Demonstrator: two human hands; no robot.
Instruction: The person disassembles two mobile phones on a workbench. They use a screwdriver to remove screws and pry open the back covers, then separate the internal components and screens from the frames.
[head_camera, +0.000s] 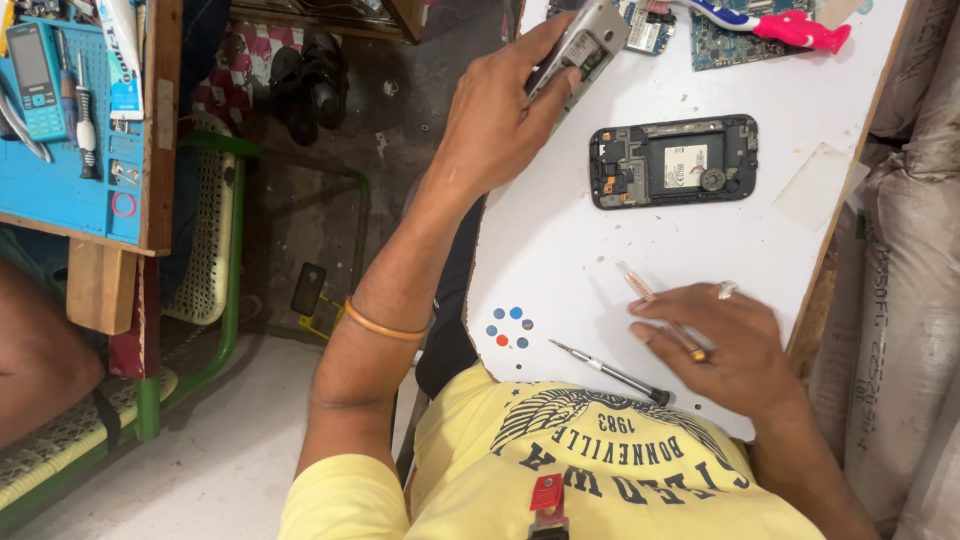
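The left hand (500, 115), in the upper middle of the frame, is closed around a silver phone shell (585, 45); the fingers wrap its lower half, and its long axis runs diagonally, the free end pointing toward the upper right of the frame; the held end is hidden inside the palm. The right hand (730, 345), at the lower right, lies flat with fingers loosely spread on the white table (560, 240), pressing down on a slim clear-handled tool (650, 295) whose long axis slants from upper left to lower right; its tip points to the upper left and its rear part is covered by the fingers, so whether they grip it cannot be told. Just below that hand lies a thin black-handled screwdriver (610, 372), tip toward the left, apart from the fingers. Between the two hands rests an opened dark phone body (673, 160), long axis level across the frame, inner parts facing up. A few small coloured dots (510, 328) sit near the table's left edge; circuit boards at the top edge are cut off by the frame.
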